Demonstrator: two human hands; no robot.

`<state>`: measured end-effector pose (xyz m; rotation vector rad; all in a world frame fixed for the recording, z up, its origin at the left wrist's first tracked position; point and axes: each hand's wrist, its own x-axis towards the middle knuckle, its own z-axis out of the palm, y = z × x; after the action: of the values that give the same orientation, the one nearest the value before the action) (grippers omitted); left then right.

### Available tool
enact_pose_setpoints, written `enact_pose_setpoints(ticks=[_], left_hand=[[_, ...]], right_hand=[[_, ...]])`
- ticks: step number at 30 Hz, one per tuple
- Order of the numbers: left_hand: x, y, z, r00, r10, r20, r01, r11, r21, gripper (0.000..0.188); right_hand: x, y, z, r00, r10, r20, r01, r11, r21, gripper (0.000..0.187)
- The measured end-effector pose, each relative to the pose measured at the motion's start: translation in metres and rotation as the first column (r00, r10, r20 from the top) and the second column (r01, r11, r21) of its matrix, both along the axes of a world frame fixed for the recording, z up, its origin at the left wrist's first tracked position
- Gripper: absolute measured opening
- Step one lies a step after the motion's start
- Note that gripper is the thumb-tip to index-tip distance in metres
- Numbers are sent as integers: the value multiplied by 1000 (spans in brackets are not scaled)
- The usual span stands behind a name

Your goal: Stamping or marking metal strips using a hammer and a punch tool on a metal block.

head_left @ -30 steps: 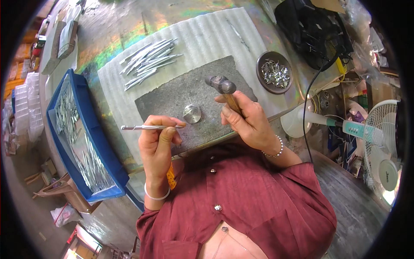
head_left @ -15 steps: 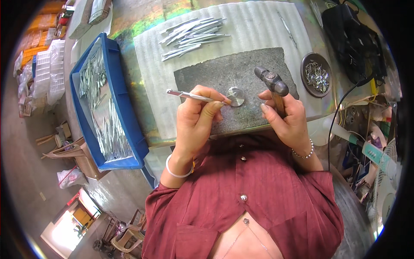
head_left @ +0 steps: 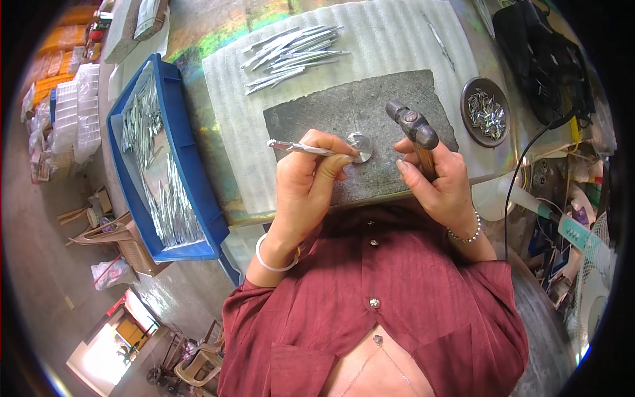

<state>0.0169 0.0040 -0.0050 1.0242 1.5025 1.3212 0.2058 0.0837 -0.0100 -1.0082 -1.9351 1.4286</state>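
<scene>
Between the thumb and fingers of my left hand (head_left: 307,173) lies a slim silvery metal handle piece (head_left: 291,145), its far end hidden by the fingertips. Those fingertips are at a small round metal disc (head_left: 359,145) on a dark stone slab (head_left: 307,116). To the right of the disc my right hand (head_left: 436,173) is wrapped round the handle of a hammer (head_left: 411,124). The hammer's dark steel head is above the slab, apart from the disc.
A pile of slim metal pieces (head_left: 294,56) lies on the white foam sheet (head_left: 390,40). To the left stands a blue tray (head_left: 208,205) with many more. A brown bowl (head_left: 468,119) at the right holds small shiny parts, and a black bag (head_left: 539,63) lies beyond it.
My left hand has shifted slightly right with the metal piece, whose outer end has swung a little downward. The hammer has barely moved.
</scene>
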Motion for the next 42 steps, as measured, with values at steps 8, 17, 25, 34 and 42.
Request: enact_pose_setpoints(ticks=[8, 17, 25, 34, 42], left_hand=[[2, 2, -1, 999, 8, -45, -7, 1000, 21, 3], [5, 4, 0, 993, -8, -120, 14, 999, 52, 5], [2, -1, 1, 997, 4, -80, -5, 1000, -8, 10], [6, 1, -2, 1000, -9, -27, 9, 1000, -1, 5], [5, 0, -1, 1000, -3, 2, 3, 1000, 8, 6]], right_hand=[[0, -1, 0, 1000, -4, 14, 4, 1000, 4, 21], [4, 0, -3, 1000, -10, -4, 10, 999, 54, 23], [3, 3, -5, 997, 34, -65, -32, 999, 39, 20], [7, 1, -11, 996, 31, -88, -19, 992, 127, 23], [7, 3, -11, 995, 41, -91, -30, 992, 125, 22]])
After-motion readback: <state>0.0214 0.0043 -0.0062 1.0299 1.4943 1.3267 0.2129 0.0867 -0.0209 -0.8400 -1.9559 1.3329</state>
